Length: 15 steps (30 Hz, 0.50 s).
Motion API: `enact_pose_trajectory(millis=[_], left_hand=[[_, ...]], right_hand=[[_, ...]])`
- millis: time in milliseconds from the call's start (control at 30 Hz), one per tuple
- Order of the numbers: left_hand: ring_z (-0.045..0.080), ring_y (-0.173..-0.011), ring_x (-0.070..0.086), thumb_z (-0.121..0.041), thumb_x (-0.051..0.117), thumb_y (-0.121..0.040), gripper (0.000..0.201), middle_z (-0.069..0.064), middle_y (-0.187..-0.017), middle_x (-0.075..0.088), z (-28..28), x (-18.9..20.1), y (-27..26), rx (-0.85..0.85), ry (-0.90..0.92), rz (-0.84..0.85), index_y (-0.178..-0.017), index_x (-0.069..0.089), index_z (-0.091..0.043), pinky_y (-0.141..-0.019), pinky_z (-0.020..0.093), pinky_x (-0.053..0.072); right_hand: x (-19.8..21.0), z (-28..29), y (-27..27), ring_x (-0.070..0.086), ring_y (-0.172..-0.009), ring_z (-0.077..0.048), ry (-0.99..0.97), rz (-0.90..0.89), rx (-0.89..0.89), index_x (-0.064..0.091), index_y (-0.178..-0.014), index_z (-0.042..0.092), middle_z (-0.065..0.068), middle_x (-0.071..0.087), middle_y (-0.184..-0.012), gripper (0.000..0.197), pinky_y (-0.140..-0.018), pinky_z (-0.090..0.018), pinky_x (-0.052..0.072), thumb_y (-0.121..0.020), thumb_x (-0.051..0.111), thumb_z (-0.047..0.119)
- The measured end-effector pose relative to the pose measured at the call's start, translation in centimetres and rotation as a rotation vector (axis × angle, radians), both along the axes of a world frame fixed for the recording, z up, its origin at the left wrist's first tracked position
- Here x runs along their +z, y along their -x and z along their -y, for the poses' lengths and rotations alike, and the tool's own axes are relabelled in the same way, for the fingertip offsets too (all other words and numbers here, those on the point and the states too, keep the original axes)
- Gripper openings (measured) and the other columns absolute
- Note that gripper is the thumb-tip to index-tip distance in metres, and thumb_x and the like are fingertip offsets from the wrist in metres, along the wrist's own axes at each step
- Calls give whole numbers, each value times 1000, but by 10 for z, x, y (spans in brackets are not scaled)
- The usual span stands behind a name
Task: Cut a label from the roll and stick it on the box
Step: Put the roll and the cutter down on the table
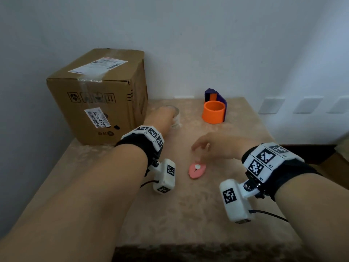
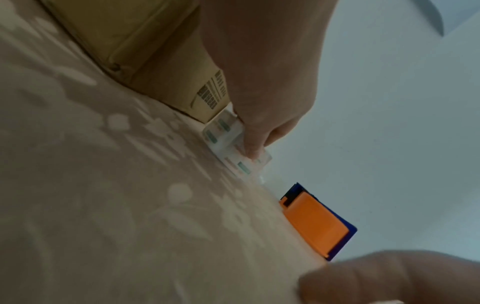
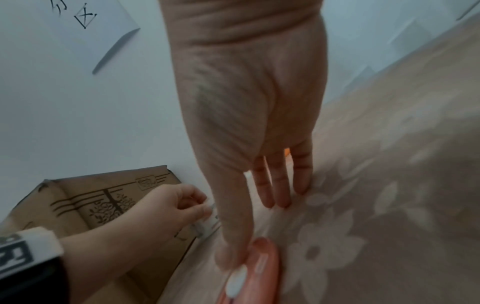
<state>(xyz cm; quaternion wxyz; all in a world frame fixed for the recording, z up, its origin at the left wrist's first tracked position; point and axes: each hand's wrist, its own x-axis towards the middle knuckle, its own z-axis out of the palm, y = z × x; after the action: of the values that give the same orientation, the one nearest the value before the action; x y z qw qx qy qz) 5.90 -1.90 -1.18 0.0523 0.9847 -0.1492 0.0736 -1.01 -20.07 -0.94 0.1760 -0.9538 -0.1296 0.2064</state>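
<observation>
Head view shows the roll of labels lying on the table just beside the right face of the box, which I take as my landmark. My left hand sits over the roll, and in the left wrist view its fingers curl down onto the printed strip, pinching it against the cloth right at the box's lower corner; I hold it there, I judge, so the roll stays put while a label is drawn off close to where it must go. Farther from the box, toward me, the pink cutter lies flat on the table with its white button up. My right hand hangs over it: thumb and forefinger come down on its far end, the other fingers straight and spread, so contact is there but a closed grip is not. Nothing is cut yet, to my eye. Beyond the roll, well apart from the box and near the wall, stands an orange cup against a purple holder, out of my working path.
</observation>
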Motion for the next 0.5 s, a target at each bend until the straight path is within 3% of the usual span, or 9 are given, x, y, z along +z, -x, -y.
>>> enact_pose_trajectory(millis=[100,200,233,300,367,500], left_hand=[[23,-89,58,-9,47,-91,15,7,-104,61,-1,2,-2,-9,72,-86,-97,55,-20,-68,26,32],[24,-92,60,-6,49,-89,20,6,-102,62,-6,6,3,-41,107,-98,-94,54,-25,-74,30,43],[27,-99,61,-7,48,-92,22,9,-109,63,-8,7,7,-44,103,-88,-105,59,-21,-78,32,44],[32,-110,57,-10,46,-96,30,13,-124,59,-13,7,14,-14,73,-54,-124,55,-13,-85,37,44],[32,-111,57,-9,44,-96,29,13,-126,57,-17,7,18,4,32,-20,-124,54,-9,-87,40,46],[32,-110,57,-6,44,-94,31,15,-124,57,-18,11,19,-3,-21,-47,-123,55,-5,-88,41,48]], right_hand=[[-5,-1,4,49,-81,0,-22,-83,82,63,-108,36,13,49,-96,35,-75,-21,41,-75,74,35],[-6,-1,6,53,-80,-5,-52,-58,73,65,-98,25,10,57,-95,24,-70,-15,43,-76,74,29],[-6,0,6,54,-79,-6,-63,-59,55,64,-95,23,9,58,-95,22,-69,-16,43,-76,74,28],[-5,0,5,54,-77,-8,-112,-22,4,58,-87,23,8,58,-90,17,-64,-18,43,-77,72,26],[-5,2,0,54,-76,-14,-210,79,-121,56,-85,23,6,56,-84,17,-62,-22,41,-78,71,27],[-1,-1,-21,54,-60,-16,-595,200,-500,55,-108,4,-10,57,-84,21,-55,-25,48,-88,59,9]])
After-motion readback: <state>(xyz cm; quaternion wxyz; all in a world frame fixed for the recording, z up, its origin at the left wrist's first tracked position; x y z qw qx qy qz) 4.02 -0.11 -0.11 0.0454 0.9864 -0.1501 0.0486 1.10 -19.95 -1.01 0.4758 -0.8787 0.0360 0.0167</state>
